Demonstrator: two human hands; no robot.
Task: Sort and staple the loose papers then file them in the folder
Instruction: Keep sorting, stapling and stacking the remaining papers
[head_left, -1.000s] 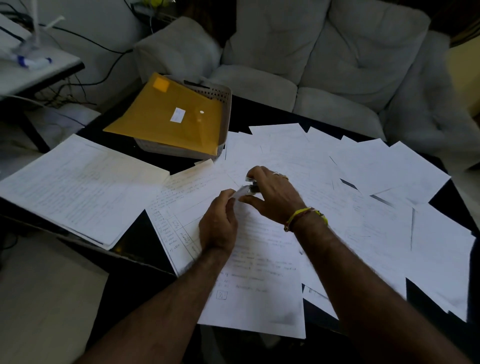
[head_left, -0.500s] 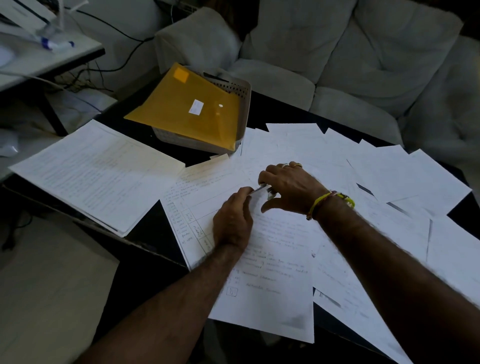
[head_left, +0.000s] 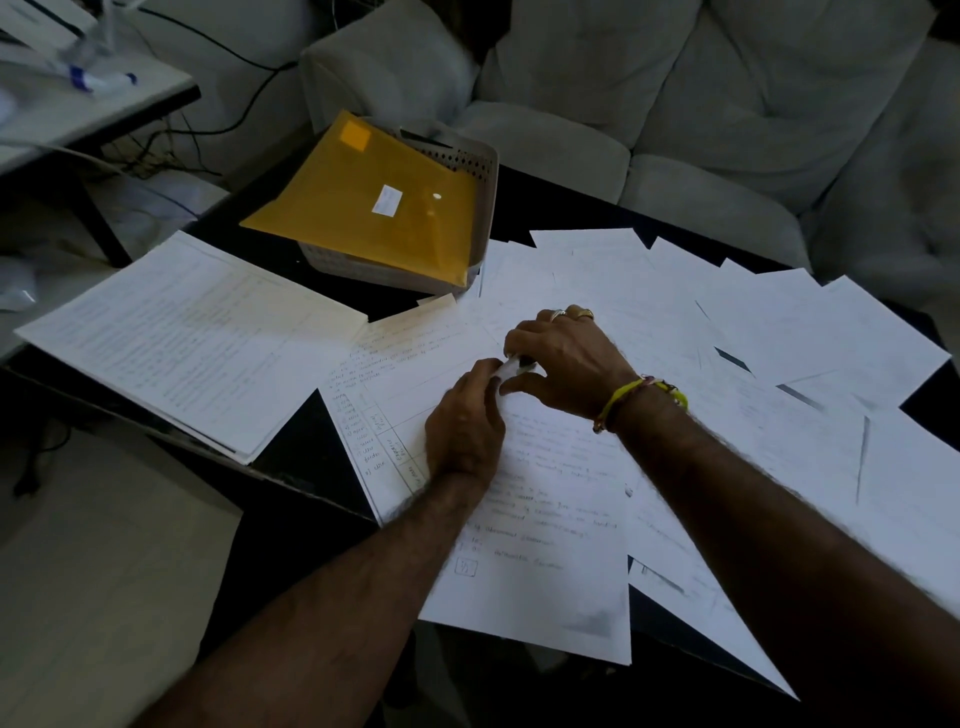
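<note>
A small silvery stapler (head_left: 514, 366) sits at the top corner of a handwritten sheet set (head_left: 540, 525) in the middle of the black table (head_left: 296, 447). My right hand (head_left: 566, 358) curls over the stapler and grips it. My left hand (head_left: 465, 426) lies on the sheets beside it, its fingertips at the stapler's near end. Several loose white papers (head_left: 779, 332) spread over the table's right half. A yellow folder (head_left: 374, 208) lies on a pale perforated basket (head_left: 478, 161) at the back. A separate pile of written pages (head_left: 192, 338) lies at the left.
A grey sofa (head_left: 675, 114) runs behind the table. A white side table (head_left: 78, 98) with cables under it stands at the far left. Pale floor (head_left: 93, 571) shows past the table's near left edge.
Both hands stay on the stapler at the sheet corner and have pressed closer together. The camera has shifted, so the table appears lower and further right in the frame.
</note>
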